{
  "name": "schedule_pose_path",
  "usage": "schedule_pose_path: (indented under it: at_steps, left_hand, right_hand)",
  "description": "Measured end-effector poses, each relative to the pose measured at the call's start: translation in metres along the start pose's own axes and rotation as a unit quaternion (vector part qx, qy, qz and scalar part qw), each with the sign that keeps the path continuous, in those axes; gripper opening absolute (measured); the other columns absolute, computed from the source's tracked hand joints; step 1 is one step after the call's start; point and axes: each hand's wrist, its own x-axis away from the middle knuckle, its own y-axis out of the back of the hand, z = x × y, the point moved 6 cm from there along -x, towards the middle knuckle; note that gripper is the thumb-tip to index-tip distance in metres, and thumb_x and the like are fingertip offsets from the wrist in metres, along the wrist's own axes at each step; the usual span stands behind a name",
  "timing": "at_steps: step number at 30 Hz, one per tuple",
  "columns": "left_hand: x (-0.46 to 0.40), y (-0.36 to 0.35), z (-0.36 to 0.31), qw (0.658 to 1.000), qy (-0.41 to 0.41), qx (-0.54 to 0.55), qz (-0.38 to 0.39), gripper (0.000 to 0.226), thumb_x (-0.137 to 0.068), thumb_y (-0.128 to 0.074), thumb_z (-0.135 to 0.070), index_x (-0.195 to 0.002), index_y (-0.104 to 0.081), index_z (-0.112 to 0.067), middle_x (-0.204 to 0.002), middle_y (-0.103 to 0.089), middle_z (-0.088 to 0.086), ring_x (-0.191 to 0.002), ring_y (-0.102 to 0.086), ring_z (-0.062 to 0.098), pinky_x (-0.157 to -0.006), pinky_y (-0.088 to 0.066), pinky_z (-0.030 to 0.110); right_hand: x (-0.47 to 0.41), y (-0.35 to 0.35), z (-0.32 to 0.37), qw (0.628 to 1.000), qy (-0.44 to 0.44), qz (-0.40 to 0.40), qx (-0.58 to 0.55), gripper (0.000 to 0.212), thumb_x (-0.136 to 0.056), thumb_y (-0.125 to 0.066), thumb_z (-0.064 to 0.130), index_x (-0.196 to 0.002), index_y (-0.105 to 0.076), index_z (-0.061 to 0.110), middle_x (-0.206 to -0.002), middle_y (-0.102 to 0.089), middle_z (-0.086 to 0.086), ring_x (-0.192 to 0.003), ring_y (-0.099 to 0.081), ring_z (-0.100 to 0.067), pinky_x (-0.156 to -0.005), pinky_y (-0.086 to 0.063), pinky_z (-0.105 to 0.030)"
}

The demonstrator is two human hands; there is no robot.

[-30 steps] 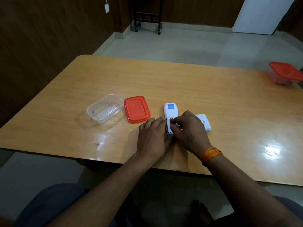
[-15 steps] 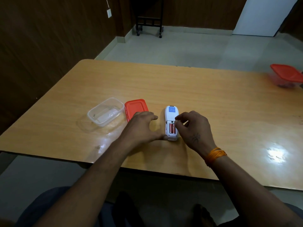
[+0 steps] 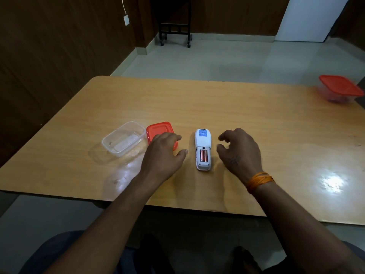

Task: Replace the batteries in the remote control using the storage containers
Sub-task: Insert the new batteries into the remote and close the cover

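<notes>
**A:** From the head view, where is the remote?

**B:** The white remote control [image 3: 202, 150] lies face down on the wooden table [image 3: 237, 107], its battery bay uncovered, two orange batteries [image 3: 204, 155] seated inside.

**A:** And the hands?

**B:** The left hand [image 3: 164, 155] hovers just left of the remote, fingers relaxed, holding nothing, over the red lid [image 3: 158, 129]. The right hand [image 3: 240, 150] hovers just right, loosely curled, empty.

**A:** Containers?

**B:** A clear open container [image 3: 124, 138] sits left of the remote beyond the lid; a lidded container [image 3: 340, 89] sits far right.

**A:** Which step?

**B:** Batteries look fitted, I judge. Next calls for finding the cover, which I cannot see.
</notes>
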Motion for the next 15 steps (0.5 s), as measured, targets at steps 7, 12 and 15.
schedule_pose_path:
  at_steps: [7,12,15]
  left_hand:
    - [0.018,-0.036,-0.039,0.996,-0.043,0.032,0.078,0.059,-0.076,-0.078,-0.061,-0.121,-0.066,-0.025,-0.118,-0.07,-0.004,-0.107,-0.065,0.018,-0.088,-0.054,0.037]
    - [0.031,-0.045,-0.039,0.994,-0.039,-0.02,0.098,0.094,-0.08,-0.073,-0.068,-0.154,-0.042,-0.02,-0.155,-0.051,-0.002,-0.141,-0.045,0.016,-0.114,-0.035,0.029]
    - [0.035,-0.049,-0.039,0.994,-0.031,-0.028,0.104,0.1,-0.083,-0.068,-0.07,-0.162,-0.031,-0.019,-0.164,-0.041,-0.002,-0.149,-0.036,0.016,-0.12,-0.028,0.029]
  right_hand:
    - [0.004,0.013,-0.036,0.994,-0.073,0.027,0.075,0.035,-0.089,-0.07,0.033,-0.12,-0.07,0.016,-0.118,-0.061,-0.011,-0.112,-0.057,-0.035,-0.071,-0.042,-0.035]
    - [0.008,0.012,-0.045,0.989,-0.098,0.071,0.088,0.038,-0.085,-0.069,0.026,-0.121,-0.064,0.012,-0.113,-0.061,-0.014,-0.098,-0.061,-0.038,-0.069,-0.041,-0.035]
    - [0.008,0.014,-0.041,0.992,-0.095,0.063,0.053,0.035,-0.084,-0.071,0.027,-0.115,-0.064,0.012,-0.108,-0.065,-0.013,-0.093,-0.062,-0.035,-0.069,-0.04,-0.035]
